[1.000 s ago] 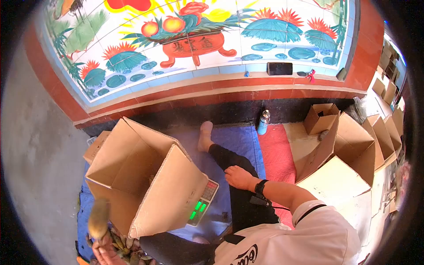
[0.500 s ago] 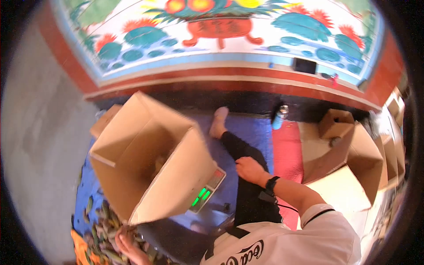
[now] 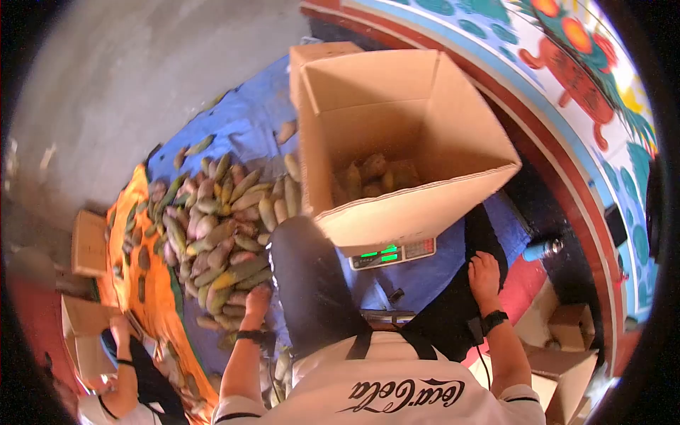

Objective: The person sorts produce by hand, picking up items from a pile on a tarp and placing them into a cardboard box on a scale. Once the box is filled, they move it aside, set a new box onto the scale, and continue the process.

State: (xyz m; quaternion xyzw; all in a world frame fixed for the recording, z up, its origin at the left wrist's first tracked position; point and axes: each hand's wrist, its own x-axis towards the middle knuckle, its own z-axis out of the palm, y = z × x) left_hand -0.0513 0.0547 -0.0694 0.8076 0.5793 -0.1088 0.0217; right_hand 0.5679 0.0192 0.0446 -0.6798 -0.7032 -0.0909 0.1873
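White shirt [image 3: 397,393]: nearest the camera, black script across its front.
Left hand [image 3: 256,299]: palm down on the near edge of the fruit pile [image 3: 212,227], fingers curled into it; whether they close on a piece, I cannot tell.
Right hand [image 3: 484,273]: lies flat and slack on the dark right leg [image 3: 443,322], holding nothing, a black band at the wrist.
Co-worker [image 3: 131,386]: low at the left edge, in a dark top, one arm raised beside small cartons.
Fruit pile: long green, yellow and purplish pieces, possibly mangoes, heaped left of the bent left knee [image 3: 304,283], touching the box's left side.
Scale [image 3: 393,253]: between the legs, green digits lit, under the box.
Cardboard box [image 3: 397,212]: open, flaps up, sitting on the scale, a few of the same fruits [image 3: 372,173] on its bottom.
Ground covers: blue tarp [image 3: 248,120] under pile and box; orange cloth [image 3: 152,297] along the pile's left.
Bottle [image 3: 542,248]: right of the scale, by the wall's base.
Tiled wall [image 3: 567,64]: farthest, painted, red-bordered.
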